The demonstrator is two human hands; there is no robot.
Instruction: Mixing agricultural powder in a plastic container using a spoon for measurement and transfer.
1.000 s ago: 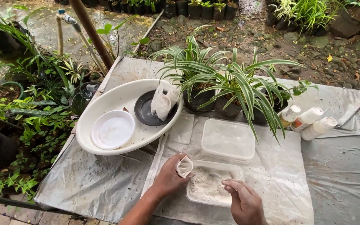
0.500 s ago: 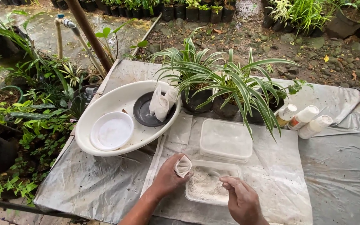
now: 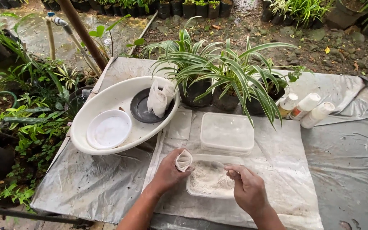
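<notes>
My left hand [image 3: 169,172] holds a small white paper pouch [image 3: 184,160] with its mouth open, at the left rim of a clear plastic container [image 3: 209,179] of pale powdery mix. My right hand [image 3: 247,187] is closed over the container's right side, fingers pinched on what looks like a small spoon, mostly hidden. Both rest above a white cloth [image 3: 277,170] on the table.
A closed clear container [image 3: 227,133] lies just beyond. A white oval basin [image 3: 107,100] at left holds a white dish [image 3: 108,129], a black saucer [image 3: 140,108] and filled pouches [image 3: 157,99]. Potted striped plants [image 3: 218,72] stand behind; small bottles [image 3: 307,108] lie at right.
My right hand has moved a little up and left, into the powder container. The left hand keeps the pouch at the container's rim.
</notes>
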